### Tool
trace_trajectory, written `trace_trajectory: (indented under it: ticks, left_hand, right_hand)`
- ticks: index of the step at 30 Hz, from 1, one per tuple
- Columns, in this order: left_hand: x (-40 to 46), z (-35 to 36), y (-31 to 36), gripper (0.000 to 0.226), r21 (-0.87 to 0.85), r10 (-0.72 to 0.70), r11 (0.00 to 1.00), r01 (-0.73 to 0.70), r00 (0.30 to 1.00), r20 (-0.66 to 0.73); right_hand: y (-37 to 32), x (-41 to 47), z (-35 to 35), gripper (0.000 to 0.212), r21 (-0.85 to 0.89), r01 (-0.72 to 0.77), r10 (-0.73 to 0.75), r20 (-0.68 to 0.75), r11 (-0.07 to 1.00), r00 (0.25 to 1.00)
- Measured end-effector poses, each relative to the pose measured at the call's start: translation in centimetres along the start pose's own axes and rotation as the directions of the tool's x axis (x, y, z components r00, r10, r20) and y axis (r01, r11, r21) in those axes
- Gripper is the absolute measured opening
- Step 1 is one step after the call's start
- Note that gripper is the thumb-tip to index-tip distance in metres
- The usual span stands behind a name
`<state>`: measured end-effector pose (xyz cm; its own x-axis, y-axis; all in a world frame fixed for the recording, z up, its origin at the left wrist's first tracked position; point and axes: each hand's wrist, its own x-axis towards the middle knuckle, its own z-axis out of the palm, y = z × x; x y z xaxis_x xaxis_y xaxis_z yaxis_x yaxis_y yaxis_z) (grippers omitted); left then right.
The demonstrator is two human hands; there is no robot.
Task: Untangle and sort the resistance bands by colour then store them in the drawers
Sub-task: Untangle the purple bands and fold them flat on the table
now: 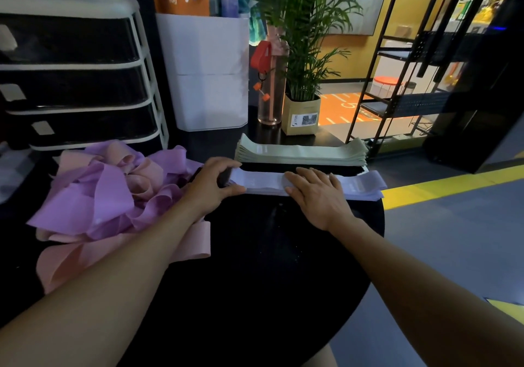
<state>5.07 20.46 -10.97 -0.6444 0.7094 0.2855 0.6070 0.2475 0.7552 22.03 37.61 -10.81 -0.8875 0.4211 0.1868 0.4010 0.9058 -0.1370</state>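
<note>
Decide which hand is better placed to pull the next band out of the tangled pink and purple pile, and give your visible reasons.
Probably the left hand. It grips the near end of the pale lilac stack, right beside the tangled pile. The right hand lies flat on the stack, farther from the pile.

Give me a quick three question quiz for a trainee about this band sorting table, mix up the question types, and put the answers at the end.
1. True or false: the stack of green bands lies nearer the person than the stack of pale lilac bands.
2. Multiple choice: where is the tangled pile of pink and purple bands? A) in a drawer B) on the table in front of the drawer unit C) on the floor
3. Fill in: the right hand lies flat on the ______ stack, while the left hand grips that stack's end.

Key: 1 false, the green stack is farther away. 2 B. 3 pale lilac.
</note>
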Motion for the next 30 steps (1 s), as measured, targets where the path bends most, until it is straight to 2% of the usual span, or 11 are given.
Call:
trace_trajectory:
  ticks: [2,6,8,11,16,19,21,25,30]
  left_hand:
    - [-0.1,0.1,0.6,0.049,0.067,0.021,0.997,-0.023,1.000,0.020]
    - [0.8,0.0,2.7,0.047,0.080,0.063,0.995,-0.064,0.998,0.016]
    - [1.5,0.0,3.7,0.049,0.157,0.063,0.985,-0.070,0.997,0.050]
    - [2.4,0.5,5.5,0.054,0.319,0.056,0.942,-0.105,0.986,0.157]
    - [3.2,3.5,8.3,0.068,0.470,0.021,0.858,-0.209,0.927,0.374]
    - [3.7,4.9,8.1,0.072,0.510,-0.005,0.823,-0.250,0.895,0.447]
    - [4.1,5.2,7.7,0.068,0.518,-0.037,0.820,-0.244,0.880,0.473]
    - [4.8,5.4,7.1,0.064,0.475,-0.081,0.857,-0.200,0.858,0.507]
    - [4.9,5.6,6.9,0.067,0.450,-0.033,0.863,-0.228,0.865,0.501]
  right_hand:
    - [0.1,0.0,-0.4,0.050,0.008,0.006,-0.006,0.017,1.000,1.000]
    - [1.0,0.3,-2.1,0.051,-0.020,0.041,-0.042,-0.024,0.999,0.999]
    - [1.6,0.5,-3.1,0.054,-0.038,0.047,-0.046,0.018,0.998,0.999]
    - [3.0,0.7,-4.8,0.065,-0.018,0.063,-0.060,0.142,0.998,0.988]
    - [5.2,0.9,-6.7,0.082,-0.061,0.086,-0.065,0.286,0.994,0.956]
    - [5.9,1.2,-6.5,0.084,-0.088,0.061,-0.024,0.373,0.994,0.928]
    - [6.4,1.4,-6.2,0.082,-0.030,0.025,-0.011,0.394,0.999,0.919]
    - [7.1,1.6,-5.8,0.073,0.021,0.030,-0.036,0.375,0.999,0.926]
    - [6.5,1.3,-5.8,0.071,-0.010,0.081,-0.074,0.322,0.997,0.944]
